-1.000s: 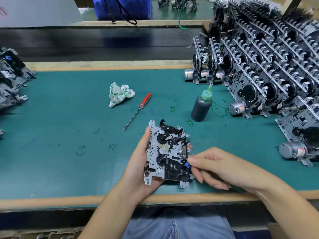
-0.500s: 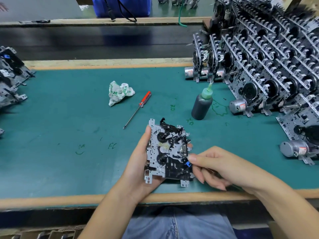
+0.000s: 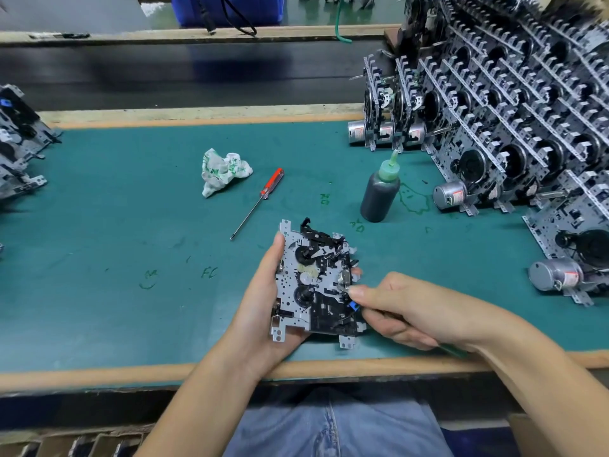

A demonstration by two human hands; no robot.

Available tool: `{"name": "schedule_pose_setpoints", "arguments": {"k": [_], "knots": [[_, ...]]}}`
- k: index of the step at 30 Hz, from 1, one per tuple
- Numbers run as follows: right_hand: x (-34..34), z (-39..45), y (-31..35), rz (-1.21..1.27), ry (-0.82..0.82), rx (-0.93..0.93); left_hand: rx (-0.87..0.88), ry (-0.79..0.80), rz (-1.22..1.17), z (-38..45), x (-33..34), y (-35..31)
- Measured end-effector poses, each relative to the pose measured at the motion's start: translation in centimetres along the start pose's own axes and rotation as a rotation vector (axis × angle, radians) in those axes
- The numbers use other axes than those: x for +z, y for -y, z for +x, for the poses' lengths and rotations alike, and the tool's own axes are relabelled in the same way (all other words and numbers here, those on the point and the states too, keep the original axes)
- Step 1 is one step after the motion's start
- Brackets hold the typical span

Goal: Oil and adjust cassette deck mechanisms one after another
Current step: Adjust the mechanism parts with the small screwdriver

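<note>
Grey metal deck (image 3: 313, 285) in my left hand (image 3: 260, 311), right hand (image 3: 405, 311) working its right edge.

I hold the deck face up above the near edge of the green mat (image 3: 131, 225), long axis running away from me, thumb along its left side and fingers curled under it, one tip showing past the right edge. My right hand is the working one: it comes in from the right, fingers bunched in a pinch on a thin tool whose green tail (image 3: 451, 349) pokes out behind the palm, forefinger tip touching the deck beside the blue tab (image 3: 353, 306). I cannot see the tool's tip. My guess is I am adjusting there. Further out stand the oil bottle (image 3: 379, 196), screwdriver (image 3: 260, 201), rag (image 3: 224, 171) and, right, the stacked decks (image 3: 510, 110).
</note>
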State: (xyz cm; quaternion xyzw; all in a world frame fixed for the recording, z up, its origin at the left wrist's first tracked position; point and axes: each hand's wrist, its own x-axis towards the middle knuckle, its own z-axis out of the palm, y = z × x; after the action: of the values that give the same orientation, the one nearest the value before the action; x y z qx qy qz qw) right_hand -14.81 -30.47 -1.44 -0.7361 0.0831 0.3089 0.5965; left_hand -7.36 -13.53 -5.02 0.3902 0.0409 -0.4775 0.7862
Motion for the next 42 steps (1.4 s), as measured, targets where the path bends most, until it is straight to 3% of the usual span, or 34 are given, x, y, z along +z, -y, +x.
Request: {"name": "schedule_pose_setpoints", "arguments": {"k": [10,17,24,42], "knots": [[-0.6,-0.3,0.2,-0.083,0.05,0.011,0.016,0.0,0.015,-0.1,0.3,0.1],[0.4,-0.3,-0.4,-0.093,-0.099,-0.08,-0.024,0.075,-0.013,-0.5,-0.2,-0.2],[-0.3,0.2,-0.6,0.447,-0.2,-0.128,-0.054,0.223,-0.198,-1.2,-0.3,-0.8],[-0.3,0.0,-0.9,0.348,-0.102,-0.16,-0.056,0.251,-0.232,-1.1,-0.6,-0.5]]}}
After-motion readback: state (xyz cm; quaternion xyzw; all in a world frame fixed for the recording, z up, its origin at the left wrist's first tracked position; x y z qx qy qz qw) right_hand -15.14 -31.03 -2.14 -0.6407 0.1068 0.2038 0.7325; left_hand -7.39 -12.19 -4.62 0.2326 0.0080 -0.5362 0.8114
